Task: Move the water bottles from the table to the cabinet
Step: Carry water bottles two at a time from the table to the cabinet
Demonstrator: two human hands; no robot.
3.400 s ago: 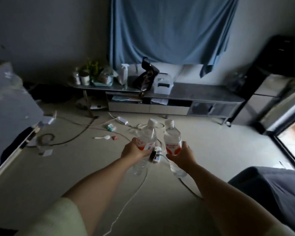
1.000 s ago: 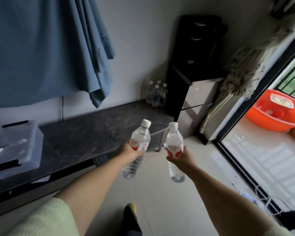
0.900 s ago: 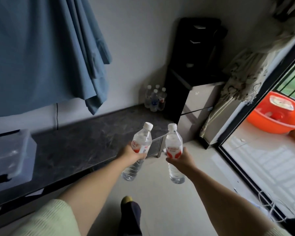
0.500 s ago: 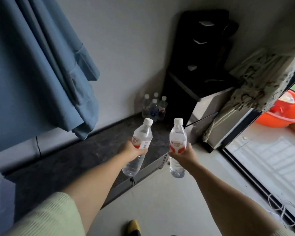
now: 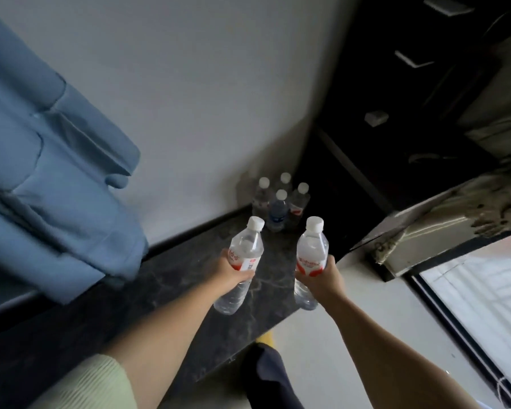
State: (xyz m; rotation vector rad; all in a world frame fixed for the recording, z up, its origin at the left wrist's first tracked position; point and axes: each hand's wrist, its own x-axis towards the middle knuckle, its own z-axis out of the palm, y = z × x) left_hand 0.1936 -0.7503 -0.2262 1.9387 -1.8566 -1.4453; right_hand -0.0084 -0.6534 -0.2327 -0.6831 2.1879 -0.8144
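Two clear water bottles [image 5: 243, 262] gripped, four bottles [image 5: 281, 202] on cabinet [image 5: 189, 278]

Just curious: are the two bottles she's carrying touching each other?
Apart. The head view shows dark cabinet top between the left bottle and right bottle.

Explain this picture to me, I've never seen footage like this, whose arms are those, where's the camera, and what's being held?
No machine here: the arms belong to a person wearing a camera on their head, so the single wide-angle view looks forward and down over their own hands. The left hand has its grip round one clear water bottle with a white cap and red label; the right hand holds a second bottle of the same kind. Both are in the air above a dark marbled cabinet top. At its far corner, by the wall, a cluster of bottles stands upright, apparently four. A blue cloth hangs on the left; dark furniture stands on the right.
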